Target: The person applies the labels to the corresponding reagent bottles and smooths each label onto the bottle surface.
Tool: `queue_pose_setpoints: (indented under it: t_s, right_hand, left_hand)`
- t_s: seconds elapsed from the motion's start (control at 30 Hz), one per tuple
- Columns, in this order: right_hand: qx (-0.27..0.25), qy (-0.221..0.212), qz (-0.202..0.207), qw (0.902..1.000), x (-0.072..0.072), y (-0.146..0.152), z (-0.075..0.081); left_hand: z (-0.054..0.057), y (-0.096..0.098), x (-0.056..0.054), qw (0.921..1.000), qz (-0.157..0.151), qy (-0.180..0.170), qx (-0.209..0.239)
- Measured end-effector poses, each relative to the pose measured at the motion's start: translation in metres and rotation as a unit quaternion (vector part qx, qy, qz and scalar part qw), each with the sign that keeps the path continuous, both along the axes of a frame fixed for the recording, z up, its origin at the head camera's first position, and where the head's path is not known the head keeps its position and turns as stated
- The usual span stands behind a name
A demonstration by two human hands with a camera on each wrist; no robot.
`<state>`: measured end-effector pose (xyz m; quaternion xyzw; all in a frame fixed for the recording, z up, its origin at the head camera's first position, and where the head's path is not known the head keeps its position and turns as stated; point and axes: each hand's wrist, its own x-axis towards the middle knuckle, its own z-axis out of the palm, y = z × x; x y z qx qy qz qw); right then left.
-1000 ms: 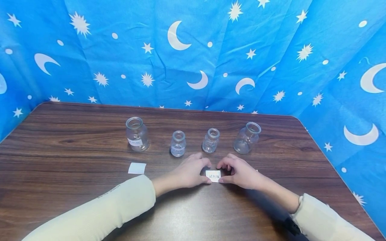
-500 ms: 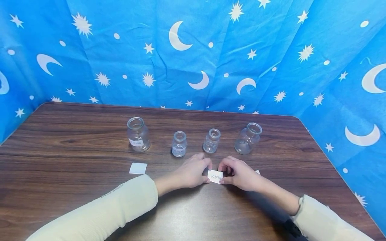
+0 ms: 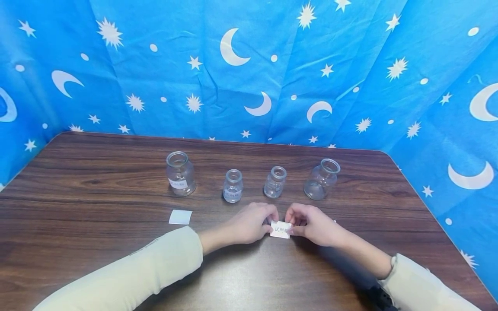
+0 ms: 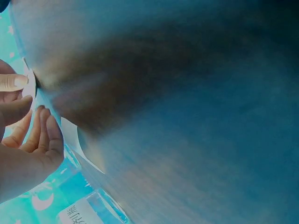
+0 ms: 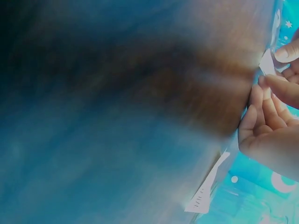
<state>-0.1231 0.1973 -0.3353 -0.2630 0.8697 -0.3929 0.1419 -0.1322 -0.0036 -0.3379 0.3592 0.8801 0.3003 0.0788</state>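
Left hand (image 3: 253,223) pinching label (image 3: 279,230) by left edge, right hand (image 3: 318,224) by right edge; label between both hands. Small jar (image 3: 274,183) behind label, big jar (image 3: 320,182) behind-right. Paper slip (image 3: 180,217) well left of label.

Sleeves (image 3: 163,255) cut off; label (image 3: 279,230) seemingly partly behind right thumb (image 3: 298,231)

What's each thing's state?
Left hand: pinches middle label
Right hand: pinches middle label
Middle label: held, printed
Left label: lying, no print seen
Right label: lying, print showing
Big left jar: open, labelled
Small left jar: open, labelled
Small right jar: open, marking unreadable
Big right jar: open, no label seen
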Motion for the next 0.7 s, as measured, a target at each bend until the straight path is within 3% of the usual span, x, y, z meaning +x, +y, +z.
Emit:
queue_pose_setpoints:
  t_s: [0.17, 0.27, 0.37, 0.5, 0.6, 0.7]
  right_hand:
    - [-0.041, -0.051, 0.005, 0.9979, 0.001, 0.001, 0.003]
    - [-0.066, -0.076, 0.002, 0.9949, 0.002, 0.001, 0.007]
    - [-0.096, -0.093, -0.002, 0.9911, 0.002, 0.003, 0.012]
    - [-0.141, -0.092, 0.007, 0.9857, 0.003, 0.006, 0.021]
    - [-0.164, -0.080, 0.015, 0.9830, 0.005, 0.006, 0.028]
    - [-0.168, -0.071, 0.006, 0.9832, 0.006, 0.005, 0.032]
  left_hand:
    - [0.001, -0.002, -0.002, 0.9978, 0.022, -0.035, 0.052]
    - [0.005, -0.005, -0.001, 0.9923, 0.034, -0.083, 0.085]
    - [0.012, -0.010, 0.000, 0.9818, 0.040, -0.143, 0.119]
    - [0.022, -0.018, -0.001, 0.9620, 0.044, -0.208, 0.171]
    - [0.031, -0.024, -0.001, 0.9505, 0.052, -0.230, 0.202]
    - [0.038, -0.028, 0.000, 0.9444, 0.056, -0.237, 0.220]
